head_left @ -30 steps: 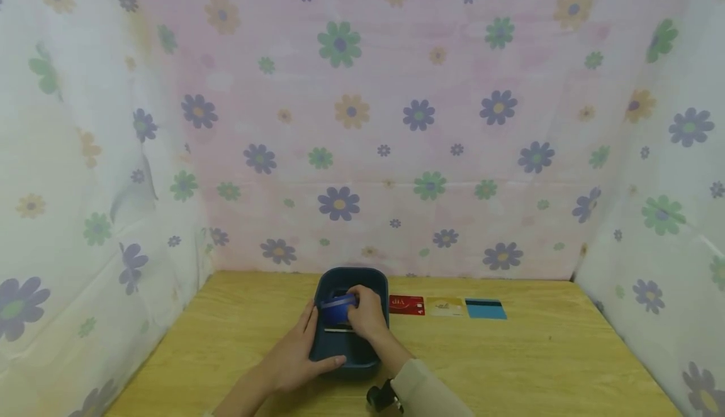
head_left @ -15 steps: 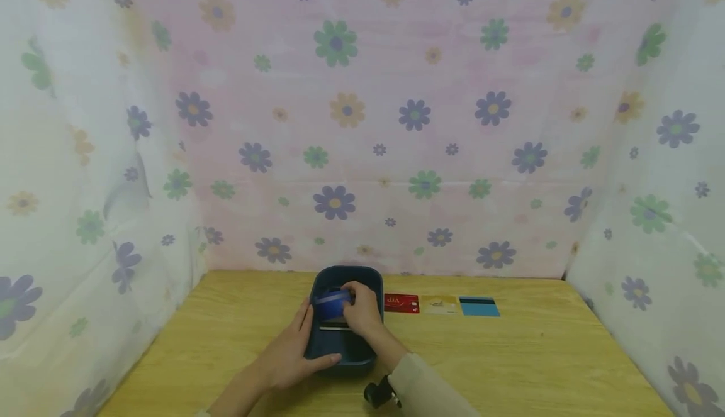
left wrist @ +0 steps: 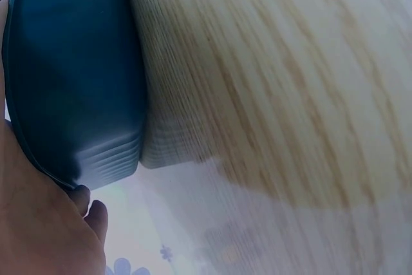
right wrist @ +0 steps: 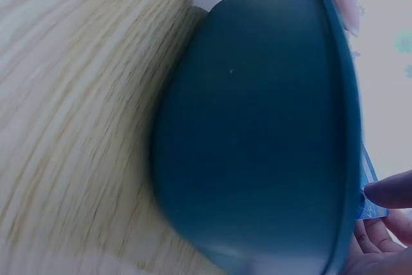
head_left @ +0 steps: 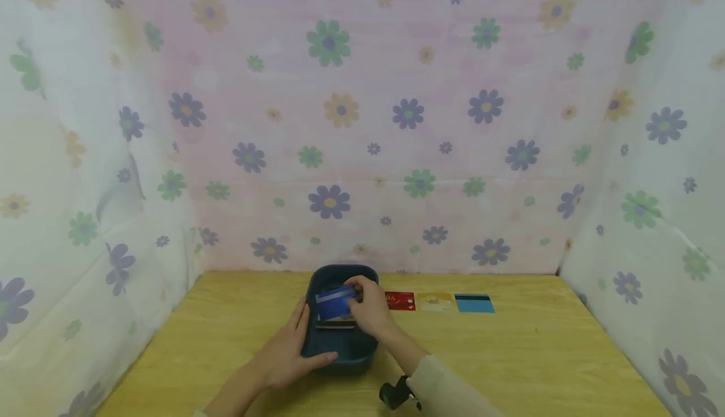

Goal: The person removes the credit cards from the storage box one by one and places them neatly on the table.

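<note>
A dark blue-green plastic box (head_left: 340, 357) stands on the table, its outer wall (right wrist: 257, 127) filling much of the right wrist view. My right hand (head_left: 369, 309) reaches over the box's right side and pinches a blue card (head_left: 333, 305) by its right edge between thumb and fingers. In the right wrist view, a corner of this blue card (right wrist: 369, 205) shows past the rim. Below it in the box lie other cards (head_left: 335, 325), mostly covered. My left hand (head_left: 283, 351) rests against the box's left side, fingers straight along the wall and thumb across the near rim.
Right of the box, a red card (head_left: 399, 300), a pale gold card (head_left: 434, 302) and a light blue card (head_left: 474, 303) lie in a row on the wooden table (head_left: 510, 360). Flowered cloth (head_left: 362, 121) encloses the back and sides. A black device (head_left: 394, 393) sits at my right wrist.
My right hand has raised the blue card slightly and shifted a little right relative to the box, so more of its face shows. The left hand keeps its place. The head view has turned slightly.
</note>
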`<control>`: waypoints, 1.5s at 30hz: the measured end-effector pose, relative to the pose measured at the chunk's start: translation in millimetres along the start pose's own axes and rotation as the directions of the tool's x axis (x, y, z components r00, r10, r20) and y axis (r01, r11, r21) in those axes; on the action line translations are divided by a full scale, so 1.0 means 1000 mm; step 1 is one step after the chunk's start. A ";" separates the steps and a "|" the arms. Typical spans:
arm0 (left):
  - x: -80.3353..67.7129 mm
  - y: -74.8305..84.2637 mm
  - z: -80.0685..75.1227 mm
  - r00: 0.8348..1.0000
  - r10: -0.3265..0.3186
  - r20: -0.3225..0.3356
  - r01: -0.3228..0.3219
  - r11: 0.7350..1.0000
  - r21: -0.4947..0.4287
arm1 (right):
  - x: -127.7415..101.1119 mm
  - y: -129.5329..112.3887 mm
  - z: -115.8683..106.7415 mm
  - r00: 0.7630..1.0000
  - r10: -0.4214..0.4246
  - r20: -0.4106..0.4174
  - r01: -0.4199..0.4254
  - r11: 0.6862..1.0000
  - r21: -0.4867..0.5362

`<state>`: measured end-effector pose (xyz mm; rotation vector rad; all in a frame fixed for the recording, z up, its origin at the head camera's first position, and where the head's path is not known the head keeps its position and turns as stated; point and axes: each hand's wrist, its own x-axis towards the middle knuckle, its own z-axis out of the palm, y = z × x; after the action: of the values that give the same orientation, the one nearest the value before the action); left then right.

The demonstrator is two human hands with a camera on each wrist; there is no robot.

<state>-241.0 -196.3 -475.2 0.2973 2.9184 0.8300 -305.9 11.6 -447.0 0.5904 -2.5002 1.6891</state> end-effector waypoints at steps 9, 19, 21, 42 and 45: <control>0.001 -0.002 -0.002 1.000 0.000 -0.023 0.000 1.000 0.000 | -0.008 -0.003 -0.022 1.000 0.015 -0.004 -0.015 1.000 0.025; 0.001 -0.004 0.003 0.999 0.003 -0.032 -0.003 1.000 -0.001 | -0.017 0.006 -0.043 0.999 0.031 0.010 -0.031 0.997 0.067; 0.001 -0.003 0.003 0.999 0.008 -0.034 -0.008 1.000 -0.002 | -0.019 0.008 -0.048 0.999 0.036 0.008 -0.036 0.997 0.065; 0.000 -0.004 0.003 0.999 0.020 -0.039 -0.020 1.000 0.005 | -0.036 0.029 -0.091 0.991 0.137 0.011 -0.137 0.984 0.115; 0.000 -0.005 0.002 0.999 0.022 -0.042 -0.022 1.000 0.008 | -0.038 0.032 -0.097 0.988 0.155 0.013 -0.155 0.977 0.144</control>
<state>-241.3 -199.3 -479.5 0.3165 2.9626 0.8388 -297.5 120.4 -447.2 0.4153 -2.4993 1.9374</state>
